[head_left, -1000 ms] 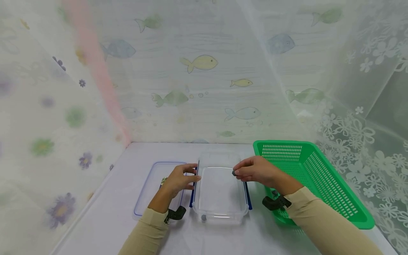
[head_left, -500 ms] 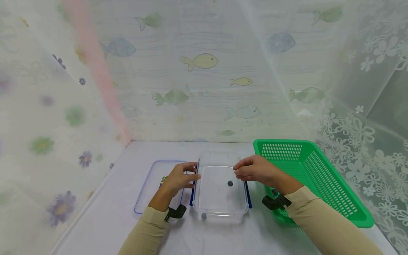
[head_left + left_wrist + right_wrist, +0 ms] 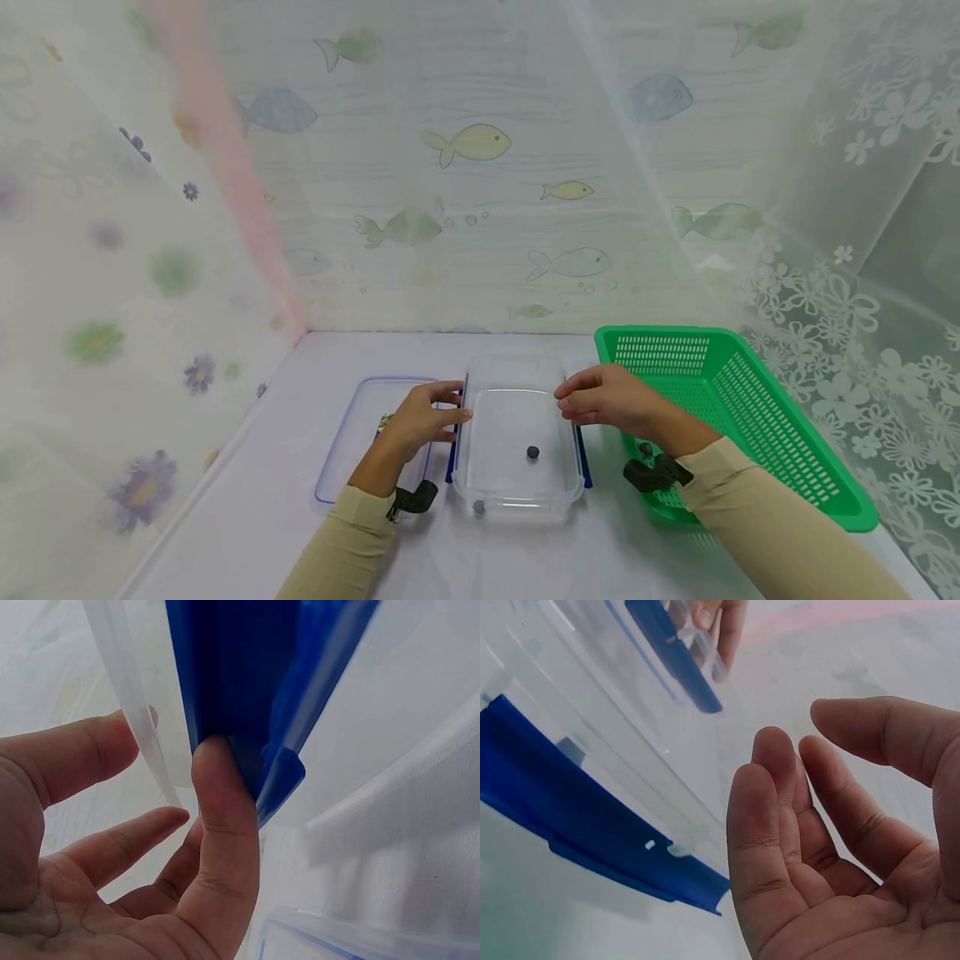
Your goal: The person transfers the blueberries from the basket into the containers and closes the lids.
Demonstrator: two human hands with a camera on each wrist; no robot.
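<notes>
A clear plastic storage container [image 3: 517, 500] with blue side latches stands in the middle of the head view. My left hand [image 3: 420, 423] holds its left wall, the thumb over the rim. In the left wrist view a fingertip presses against the blue latch [image 3: 240, 690]. One small dark ball [image 3: 532, 452] is inside the container, and a second greyish ball [image 3: 479, 507] shows through its front left corner. Just off the right rim hovers my right hand [image 3: 611, 396], fingers relaxed with nothing between them. The right latch [image 3: 592, 810] hangs down beside it in the right wrist view.
A green perforated basket [image 3: 795, 433] stands at right, partly behind my right forearm, with a small dark item [image 3: 646, 450] in it. To the left lies a clear lid [image 3: 341, 450] with a blue-lined edge. A small patterned thing [image 3: 386, 422] shows beside my left hand.
My right hand has let go of the dark ball, which has dropped into the container and rolled toward its front. The right hand has shifted slightly right; the left stays in place.
</notes>
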